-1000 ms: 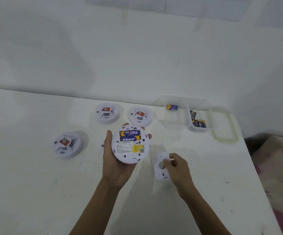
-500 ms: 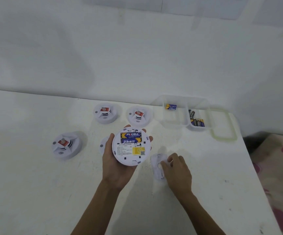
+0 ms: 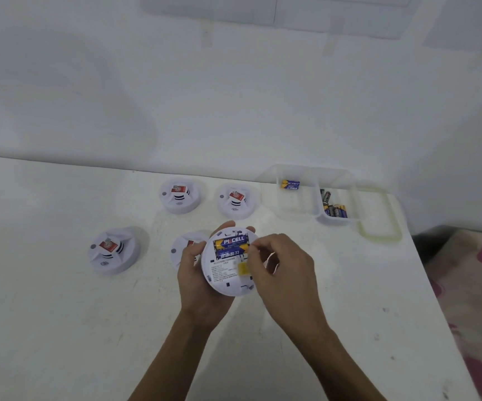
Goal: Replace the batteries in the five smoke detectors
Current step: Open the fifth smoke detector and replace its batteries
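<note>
Left hand [image 3: 196, 285] fingers cup round white plastic smoke detector [image 3: 225, 282], back up, above bench [image 3: 60, 328]; blue-yellow batteries [image 3: 231, 246] seated. Right hand [image 3: 283, 267] fingers pinch apparent small white cover [image 3: 272, 261]. Likely next: align, snap shut.

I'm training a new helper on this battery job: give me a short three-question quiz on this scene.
1. How many round white smoke detectors lie on the white table?
2. True or false: the battery bay of the detector held in the left hand is empty.
3. Which compartment of the clear plastic box holds more batteries: A, nearer the detectors, or B, farther from them?
Key: 1, four, one partly behind the left hand; 2, false, blue-and-yellow batteries fill it; 3, B.
</note>
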The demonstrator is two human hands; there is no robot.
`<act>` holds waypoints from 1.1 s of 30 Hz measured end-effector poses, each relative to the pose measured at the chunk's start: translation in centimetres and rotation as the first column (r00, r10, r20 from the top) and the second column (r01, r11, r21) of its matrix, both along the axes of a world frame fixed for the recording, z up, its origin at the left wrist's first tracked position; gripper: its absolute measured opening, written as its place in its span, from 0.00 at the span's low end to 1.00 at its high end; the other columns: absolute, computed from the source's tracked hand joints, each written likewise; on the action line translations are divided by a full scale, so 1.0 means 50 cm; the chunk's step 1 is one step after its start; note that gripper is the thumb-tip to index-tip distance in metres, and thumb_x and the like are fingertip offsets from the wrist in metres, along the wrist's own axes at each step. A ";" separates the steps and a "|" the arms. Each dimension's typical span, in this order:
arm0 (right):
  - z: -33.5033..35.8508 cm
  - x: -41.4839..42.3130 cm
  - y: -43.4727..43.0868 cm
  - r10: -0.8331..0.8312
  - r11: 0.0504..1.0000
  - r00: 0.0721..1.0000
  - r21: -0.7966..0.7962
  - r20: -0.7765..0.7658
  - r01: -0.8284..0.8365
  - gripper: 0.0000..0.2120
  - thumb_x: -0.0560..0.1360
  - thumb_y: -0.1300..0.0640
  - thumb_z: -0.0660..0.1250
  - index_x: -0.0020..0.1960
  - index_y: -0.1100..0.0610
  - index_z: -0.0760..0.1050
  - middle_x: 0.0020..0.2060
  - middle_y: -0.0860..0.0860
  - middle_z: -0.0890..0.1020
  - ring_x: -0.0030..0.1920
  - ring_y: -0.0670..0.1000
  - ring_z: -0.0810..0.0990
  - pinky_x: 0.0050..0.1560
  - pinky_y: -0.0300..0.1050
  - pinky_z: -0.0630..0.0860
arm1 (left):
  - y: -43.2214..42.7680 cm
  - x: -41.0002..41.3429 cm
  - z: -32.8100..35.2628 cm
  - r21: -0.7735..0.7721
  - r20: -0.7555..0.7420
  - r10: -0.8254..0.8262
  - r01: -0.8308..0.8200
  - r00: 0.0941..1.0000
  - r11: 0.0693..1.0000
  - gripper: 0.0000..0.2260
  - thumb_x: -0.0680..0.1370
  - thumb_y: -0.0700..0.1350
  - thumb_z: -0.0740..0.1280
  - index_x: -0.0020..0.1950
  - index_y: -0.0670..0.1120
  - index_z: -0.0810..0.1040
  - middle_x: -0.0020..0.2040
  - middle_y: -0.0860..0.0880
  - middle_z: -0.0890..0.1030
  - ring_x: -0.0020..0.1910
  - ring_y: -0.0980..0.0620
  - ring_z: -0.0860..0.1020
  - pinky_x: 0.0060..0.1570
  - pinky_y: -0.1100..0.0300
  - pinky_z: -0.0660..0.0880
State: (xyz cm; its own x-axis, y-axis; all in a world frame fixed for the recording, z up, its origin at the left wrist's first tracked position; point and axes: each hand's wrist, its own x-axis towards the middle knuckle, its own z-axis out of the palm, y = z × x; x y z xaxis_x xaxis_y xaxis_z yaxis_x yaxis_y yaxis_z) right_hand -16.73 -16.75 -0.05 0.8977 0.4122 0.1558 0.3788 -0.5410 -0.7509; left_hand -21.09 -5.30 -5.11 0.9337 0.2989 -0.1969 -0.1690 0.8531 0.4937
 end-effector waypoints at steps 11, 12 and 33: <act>0.011 -0.017 0.027 -0.144 0.987 0.934 0.018 -0.328 0.158 0.05 0.75 0.50 0.68 0.50 0.47 0.74 0.49 0.46 0.82 0.43 0.43 0.79 0.48 0.33 0.76 | -0.005 0.000 0.011 0.215 0.006 0.038 -0.039 0.999 0.976 0.26 0.59 0.62 0.74 0.52 0.50 0.83 0.53 0.44 0.83 0.49 0.44 0.82 0.47 0.51 0.80; 0.012 -0.018 0.029 -0.147 0.985 0.924 0.031 -0.352 0.168 0.05 0.75 0.50 0.68 0.50 0.48 0.74 0.48 0.45 0.81 0.43 0.43 0.79 0.47 0.31 0.75 | -0.006 -0.001 0.013 0.230 0.006 0.047 -0.047 0.999 0.972 0.26 0.59 0.63 0.74 0.51 0.51 0.84 0.52 0.45 0.84 0.48 0.45 0.83 0.45 0.52 0.81; 0.036 -0.004 0.017 -0.048 0.838 0.934 0.495 -0.355 0.231 0.10 0.74 0.69 0.65 0.45 0.54 0.71 0.40 0.51 0.80 0.41 0.46 0.81 0.40 0.35 0.79 | -0.015 -0.001 0.039 0.207 -0.051 0.095 -0.082 0.994 0.975 0.21 0.73 0.50 0.52 0.48 0.48 0.84 0.45 0.46 0.85 0.43 0.47 0.84 0.38 0.57 0.80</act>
